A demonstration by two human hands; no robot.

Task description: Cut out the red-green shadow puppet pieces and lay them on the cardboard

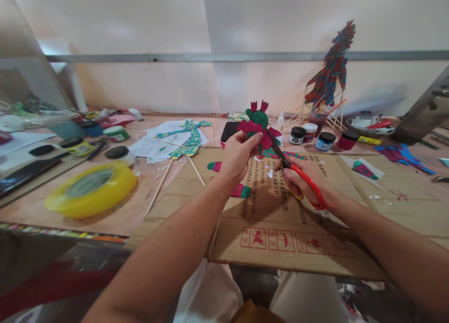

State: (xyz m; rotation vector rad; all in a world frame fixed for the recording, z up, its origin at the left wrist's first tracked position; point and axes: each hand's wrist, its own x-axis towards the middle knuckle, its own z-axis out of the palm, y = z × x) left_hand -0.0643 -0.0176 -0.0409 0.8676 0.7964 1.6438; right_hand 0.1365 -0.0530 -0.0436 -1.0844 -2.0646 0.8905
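My left hand pinches a painted paper figure, magenta and green with a crest on top, and holds it up above the cardboard. In my right hand is a pair of scissors with red handles and dark blades. The blades reach up and left to the figure's right edge; whether they are cutting paper there I cannot tell. Small magenta-and-green cutouts lie on the flattened cardboard below my hands. A similar cutout rests on a white paper scrap at the right.
A large yellow tape roll lies at the left. Behind it are paint jars and a blue-yellow figure on sticks. More paint jars stand at the back right, before a red-blue figure propped on sticks.
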